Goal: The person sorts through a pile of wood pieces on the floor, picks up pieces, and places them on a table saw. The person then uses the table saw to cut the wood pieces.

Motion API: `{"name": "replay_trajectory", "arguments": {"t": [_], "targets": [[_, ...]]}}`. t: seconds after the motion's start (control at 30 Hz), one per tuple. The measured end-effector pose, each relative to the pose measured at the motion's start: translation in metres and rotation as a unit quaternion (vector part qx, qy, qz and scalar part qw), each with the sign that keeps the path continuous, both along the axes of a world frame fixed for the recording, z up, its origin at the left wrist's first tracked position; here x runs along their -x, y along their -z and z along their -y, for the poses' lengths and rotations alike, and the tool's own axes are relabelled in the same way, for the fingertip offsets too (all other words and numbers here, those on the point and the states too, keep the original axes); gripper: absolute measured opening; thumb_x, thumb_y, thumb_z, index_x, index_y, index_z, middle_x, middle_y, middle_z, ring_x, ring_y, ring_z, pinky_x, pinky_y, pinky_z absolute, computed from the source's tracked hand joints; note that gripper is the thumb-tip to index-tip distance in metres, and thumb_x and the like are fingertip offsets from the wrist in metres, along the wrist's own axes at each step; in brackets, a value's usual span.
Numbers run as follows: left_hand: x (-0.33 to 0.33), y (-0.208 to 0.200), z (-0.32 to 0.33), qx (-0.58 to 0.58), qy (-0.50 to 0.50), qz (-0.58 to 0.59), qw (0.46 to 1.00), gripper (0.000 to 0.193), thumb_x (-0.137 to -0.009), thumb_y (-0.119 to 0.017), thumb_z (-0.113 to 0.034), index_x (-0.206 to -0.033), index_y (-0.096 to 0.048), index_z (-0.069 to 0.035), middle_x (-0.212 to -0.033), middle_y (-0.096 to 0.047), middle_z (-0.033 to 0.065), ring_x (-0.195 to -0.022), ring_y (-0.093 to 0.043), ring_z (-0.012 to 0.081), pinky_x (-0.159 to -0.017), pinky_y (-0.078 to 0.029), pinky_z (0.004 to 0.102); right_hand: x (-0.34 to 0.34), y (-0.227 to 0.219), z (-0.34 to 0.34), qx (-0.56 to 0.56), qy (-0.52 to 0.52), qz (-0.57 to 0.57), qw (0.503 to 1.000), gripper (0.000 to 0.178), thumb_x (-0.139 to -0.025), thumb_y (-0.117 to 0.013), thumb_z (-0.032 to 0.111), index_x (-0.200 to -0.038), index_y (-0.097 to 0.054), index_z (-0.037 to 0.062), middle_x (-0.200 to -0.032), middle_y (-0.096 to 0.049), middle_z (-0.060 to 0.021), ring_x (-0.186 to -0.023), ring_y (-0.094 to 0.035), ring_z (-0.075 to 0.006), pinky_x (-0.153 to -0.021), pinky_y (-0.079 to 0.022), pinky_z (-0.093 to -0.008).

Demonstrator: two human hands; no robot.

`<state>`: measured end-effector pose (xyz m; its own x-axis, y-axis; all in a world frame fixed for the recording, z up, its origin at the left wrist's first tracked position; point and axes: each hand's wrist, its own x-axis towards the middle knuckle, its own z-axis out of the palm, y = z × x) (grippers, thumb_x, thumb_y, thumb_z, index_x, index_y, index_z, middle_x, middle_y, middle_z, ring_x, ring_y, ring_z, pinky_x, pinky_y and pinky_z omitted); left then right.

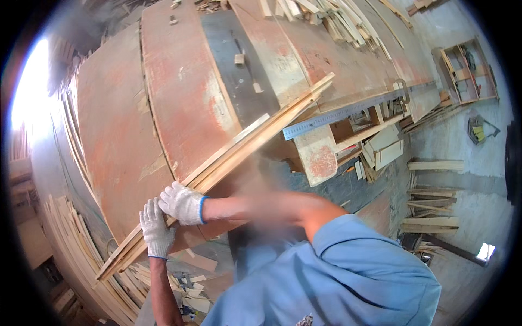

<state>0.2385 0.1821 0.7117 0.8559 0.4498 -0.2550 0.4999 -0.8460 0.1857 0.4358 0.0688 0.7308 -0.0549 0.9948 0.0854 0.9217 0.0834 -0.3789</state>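
Long pale wooden strips [247, 149] lie side by side at a slant across the near edge of the worn, red-brown worktable [179, 81]. Toward their lower left end, my left hand [157, 229], in a white knitted glove with a blue cuff, grips them with its fingers over the top. Just to its right, my right hand [182, 204], gloved the same way, is closed over the same strips, its forearm reaching across from the right. Both hands hide part of the wood beneath them. The strips' far end passes close to a long metal ruler [321, 124] on the table edge.
Small wooden blocks [239, 58] rest on the tabletop's dark panel. Wood offcuts [340, 24] are piled at the back. Open shelving [375, 119] with scraps is under the table's right edge. Long slats [70, 233] stand at left; stacked timber [432, 212] lies at right.
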Motion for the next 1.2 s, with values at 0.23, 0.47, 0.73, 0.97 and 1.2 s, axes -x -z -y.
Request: {"name": "replay_trajectory", "arguments": {"t": [0.23,0.47,0.73,0.97,1.2], "targets": [[-0.074,-0.014,0.042,0.016,0.018,-0.01,1.0,0.113,-0.072,-0.09,-0.017,-0.166,-0.03,-0.005,-0.157,-0.047,0.0243,-0.149,-0.042,0.0434,-0.127,-0.029,0.0557,-0.116,-0.031,0.18,-0.1,0.18,-0.126,0.97,0.047,-0.086,-0.081,0.037,-0.117,-0.067,0.0047,-0.121,-0.066,-0.0143,-0.12,-0.061,-0.0339,-0.108,-0.045,-0.0501],[-0.106,-0.015,0.048,0.002,0.027,-0.071,0.997,0.104,-0.074,-0.087,-0.013,-0.163,-0.035,-0.003,-0.143,-0.056,0.0219,-0.13,-0.054,0.0409,-0.114,-0.042,0.0521,-0.297,-0.018,0.324,-0.072,0.515,-0.022,0.854,0.043,-0.097,-0.072,0.028,-0.131,-0.065,0.0022,-0.131,-0.068,-0.0201,-0.121,-0.064,-0.0412,-0.106,-0.051,-0.0501],[-0.185,-0.027,0.046,-0.063,0.096,-0.011,0.993,0.095,-0.075,-0.08,-0.006,-0.161,-0.039,-0.004,-0.142,-0.057,0.0176,-0.13,-0.055,0.0401,-0.113,-0.044,0.0508,-0.497,0.029,0.333,-0.197,0.618,0.07,0.758,0.055,-0.103,-0.066,0.044,-0.135,-0.066,-0.0004,-0.136,-0.067,-0.0261,-0.129,-0.06,-0.0466,-0.11,-0.047,-0.053],[-0.243,-0.022,0.01,-0.09,0.101,-0.05,0.99,0.089,-0.079,-0.077,-0.009,-0.161,-0.041,-0.008,-0.138,-0.058,0.0145,-0.131,-0.055,0.0375,-0.116,-0.042,0.0508,-0.547,0.058,0.346,-0.158,0.623,0.044,0.765,0.058,-0.103,-0.064,0.048,-0.131,-0.07,-0.0028,-0.131,-0.07,-0.0272,-0.124,-0.065,-0.0441,-0.109,-0.049,-0.0504],[-0.258,-0.018,0.017,-0.044,0.107,0.013,0.993,0.097,-0.084,-0.083,-0.036,-0.164,-0.036,-0.006,-0.155,-0.05,0.0209,-0.148,-0.044,0.04,-0.126,-0.03,0.0563,-0.58,0.113,0.337,-0.134,0.682,-0.036,0.718,0.061,-0.106,-0.052,0.053,-0.127,-0.073,-0.0015,-0.131,-0.071,-0.0249,-0.124,-0.065,-0.044,-0.108,-0.048,-0.0505]]}}
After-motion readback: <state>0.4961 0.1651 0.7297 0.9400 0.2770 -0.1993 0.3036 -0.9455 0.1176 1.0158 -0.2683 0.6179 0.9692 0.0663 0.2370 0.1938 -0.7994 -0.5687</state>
